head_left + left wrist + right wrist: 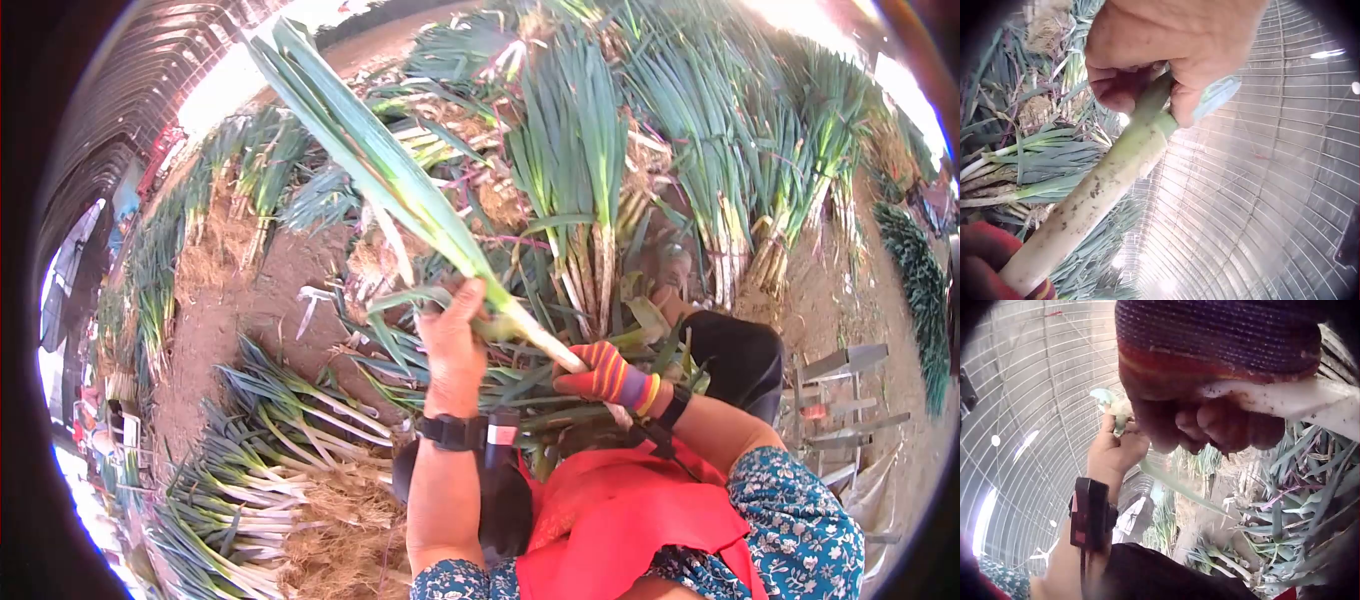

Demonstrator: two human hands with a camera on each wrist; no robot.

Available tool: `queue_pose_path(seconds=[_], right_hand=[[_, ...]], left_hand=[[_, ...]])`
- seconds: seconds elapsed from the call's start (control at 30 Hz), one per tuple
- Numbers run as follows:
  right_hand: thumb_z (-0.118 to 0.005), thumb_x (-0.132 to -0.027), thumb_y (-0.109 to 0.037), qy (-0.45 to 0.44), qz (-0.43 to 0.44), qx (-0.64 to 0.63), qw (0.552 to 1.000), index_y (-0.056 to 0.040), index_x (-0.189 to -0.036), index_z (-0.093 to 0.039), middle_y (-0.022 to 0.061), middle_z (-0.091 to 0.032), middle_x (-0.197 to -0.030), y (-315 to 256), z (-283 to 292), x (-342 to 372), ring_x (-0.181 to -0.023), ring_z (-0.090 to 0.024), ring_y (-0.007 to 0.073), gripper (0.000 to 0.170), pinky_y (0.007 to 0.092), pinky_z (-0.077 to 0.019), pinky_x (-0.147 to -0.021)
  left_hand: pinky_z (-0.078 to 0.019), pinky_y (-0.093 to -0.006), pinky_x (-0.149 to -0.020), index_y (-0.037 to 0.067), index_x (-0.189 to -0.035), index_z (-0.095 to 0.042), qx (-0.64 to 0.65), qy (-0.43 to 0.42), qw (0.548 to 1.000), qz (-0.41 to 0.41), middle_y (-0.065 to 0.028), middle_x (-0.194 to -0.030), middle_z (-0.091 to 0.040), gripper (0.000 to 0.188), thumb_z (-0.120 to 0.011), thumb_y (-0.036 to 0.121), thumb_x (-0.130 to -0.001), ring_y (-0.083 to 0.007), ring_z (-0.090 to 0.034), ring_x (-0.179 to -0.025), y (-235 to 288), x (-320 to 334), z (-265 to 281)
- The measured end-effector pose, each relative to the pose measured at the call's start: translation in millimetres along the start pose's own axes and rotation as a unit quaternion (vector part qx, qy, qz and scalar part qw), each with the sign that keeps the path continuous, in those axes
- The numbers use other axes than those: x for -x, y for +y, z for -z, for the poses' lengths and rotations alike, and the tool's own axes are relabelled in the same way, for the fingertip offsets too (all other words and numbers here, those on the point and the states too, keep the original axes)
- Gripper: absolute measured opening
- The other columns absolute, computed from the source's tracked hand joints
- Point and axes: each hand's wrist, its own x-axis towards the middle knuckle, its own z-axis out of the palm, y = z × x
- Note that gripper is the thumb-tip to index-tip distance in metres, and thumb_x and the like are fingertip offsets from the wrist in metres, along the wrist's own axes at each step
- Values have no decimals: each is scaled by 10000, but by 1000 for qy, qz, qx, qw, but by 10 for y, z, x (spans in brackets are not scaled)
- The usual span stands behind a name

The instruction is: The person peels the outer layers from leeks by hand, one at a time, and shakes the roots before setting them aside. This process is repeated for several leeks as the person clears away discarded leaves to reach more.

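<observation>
A long leek [385, 165] slants across the middle of the head view, its green leaves up and to the left. My bare left hand [455, 345] pinches it between thumb and fingers where the white shaft turns green. Around the lower white shaft [1088, 200], speckled with soil in the left wrist view, curl the fingers of my right hand [608, 376] in a striped knit glove. A loose leaf strip [1179, 487] hangs down from my left hand in the right wrist view. The leek's lower end passes behind the glove toward my red apron [620, 520].
Rooted leeks [270, 470] lie in a row on the ground at lower left. Large bundles [575, 150] stand or lean ahead, with more at far left and right. Loose leaves and trimmings [510, 385] lie beneath my hands. A slatted frame [845, 400] stands at right.
</observation>
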Motion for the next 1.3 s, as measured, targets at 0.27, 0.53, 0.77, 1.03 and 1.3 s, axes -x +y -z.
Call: queue_pose_path(seconds=[0.27,0.53,0.77,1.03,1.3], right_hand=[[-660,-799,-257,-179,-71,-212,958,-6,-922,-602,-25,-468,-550,-434,337,171,-444,-410,55,286,213,-314,-406],[-605,-669,-63,-200,-226,-127,945,37,-768,-626,3,-482,-506,-500,430,835,-413,-406,52,143,216,-289,-386],[-624,-665,-42,-190,-261,-103,941,53,-849,-641,10,-531,-583,-466,444,1188,-459,-450,63,208,216,-305,-400],[-676,-669,-79,-143,-169,-40,974,-8,-805,-642,-11,-532,-570,-614,420,928,-463,-459,53,157,210,-343,-420],[-688,-731,-147,-195,-126,-28,972,-25,-842,-630,-14,-540,-608,-294,375,550,-482,-475,35,174,200,-349,-423]], left_hand=[[-436,-251,-443,6,-898,-629,-304,-137,928,167,-29,-726,-593,308,-654,306,-832,-109,-552,-556,-210,287,45],[-464,-249,-481,-11,-1379,-267,-139,142,974,-107,-155,-1278,-435,706,-640,-2,-779,-145,-582,-699,-42,-102,339],[-497,-324,-532,15,-1282,-376,5,97,992,-81,-166,-1151,-531,553,-627,88,-795,-236,-605,-736,14,-259,659],[-517,-369,-664,32,-991,-634,-660,-303,659,196,-175,-869,-641,285,-643,156,-734,-279,-639,-681,-342,359,484],[-556,-322,-692,-2,-1067,-570,103,-213,969,65,-116,-918,-645,297,-656,137,-820,-208,-651,-777,120,280,343]])
